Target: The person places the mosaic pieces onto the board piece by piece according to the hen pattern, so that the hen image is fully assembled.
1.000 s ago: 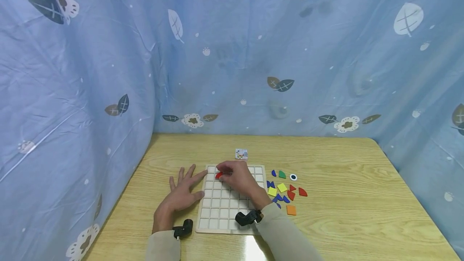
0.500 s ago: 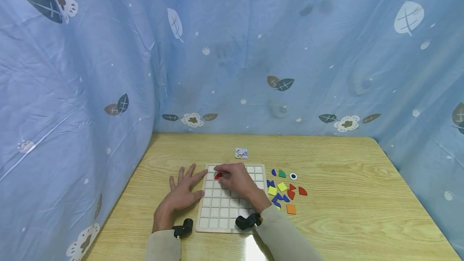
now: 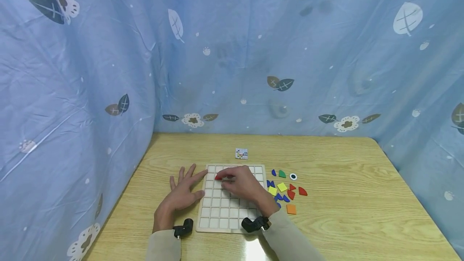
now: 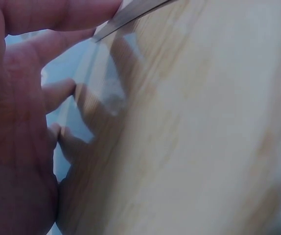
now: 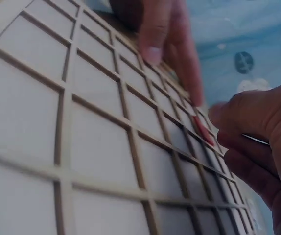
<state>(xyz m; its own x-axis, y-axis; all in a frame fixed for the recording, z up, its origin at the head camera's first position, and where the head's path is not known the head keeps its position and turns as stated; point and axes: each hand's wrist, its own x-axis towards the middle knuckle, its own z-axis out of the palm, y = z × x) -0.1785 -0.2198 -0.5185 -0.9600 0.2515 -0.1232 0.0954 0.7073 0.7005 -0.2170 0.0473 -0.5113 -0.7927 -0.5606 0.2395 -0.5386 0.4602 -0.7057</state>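
Note:
In the head view a pale wooden grid board (image 3: 215,223) lies flat on the table. My left hand (image 3: 183,194) is spread beside its left edge, with index finger and thumb reaching the rim. My right hand (image 3: 243,182) is over the board's upper part. Its index fingertip is at a red piece (image 3: 218,177) with a curved side, near the upper left cells; the thumb is apart from it. From the right wrist, the red piece (image 5: 203,131) appears to lie in a cell next to my fingers. The right hand hides part of the board.
Right of the board lie loose pieces: yellow squares (image 3: 282,187), an orange square (image 3: 291,209), red pieces (image 3: 302,191), a green piece (image 3: 282,174), several blue pieces and a white disc with a dark centre (image 3: 293,177). A small patterned card (image 3: 241,154) lies behind the board.
My right thumb and fingers have come away from a pinch on the red piece, and the hand has shifted slightly toward me and right. My left hand has stayed put.

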